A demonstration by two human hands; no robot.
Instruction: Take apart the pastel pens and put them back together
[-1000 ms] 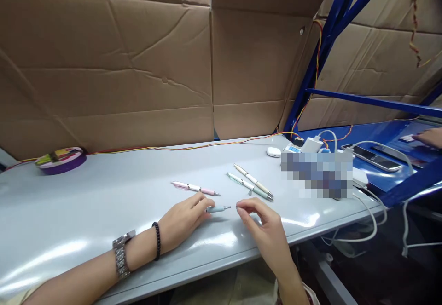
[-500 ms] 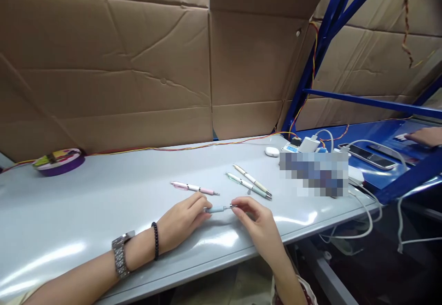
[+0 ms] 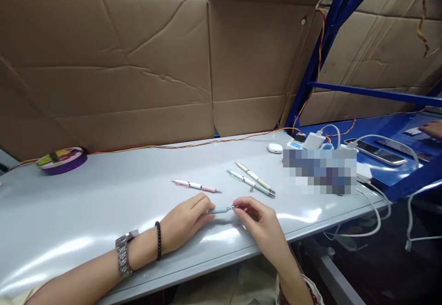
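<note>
My left hand (image 3: 187, 220) is closed round the rear of a light blue pen (image 3: 220, 210), held just over the table with its front end pointing right. At that end my right hand (image 3: 263, 224) pinches a small metal pen tip (image 3: 234, 207) between thumb and forefinger. A thin metal stretch shows between the blue grip and these fingers; whether the tip touches the barrel I cannot tell. Just beyond my hands lies a pink and white pen (image 3: 196, 185). Farther right, a green and white pen (image 3: 250, 183) and a cream and white pen (image 3: 254, 176) lie side by side.
A purple-rimmed round box (image 3: 65, 164) stands at the back left of the grey table (image 3: 113, 190). At right are a white earbud case (image 3: 275, 148), chargers (image 3: 313, 140), cables and a phone (image 3: 376, 152). Another person's hand (image 3: 431, 129) shows at the far right edge.
The view has shifted slightly, so everything sits a little differently in frame. My hands keep the same hold on the pen and its tip. The other person's hand has moved farther right.
</note>
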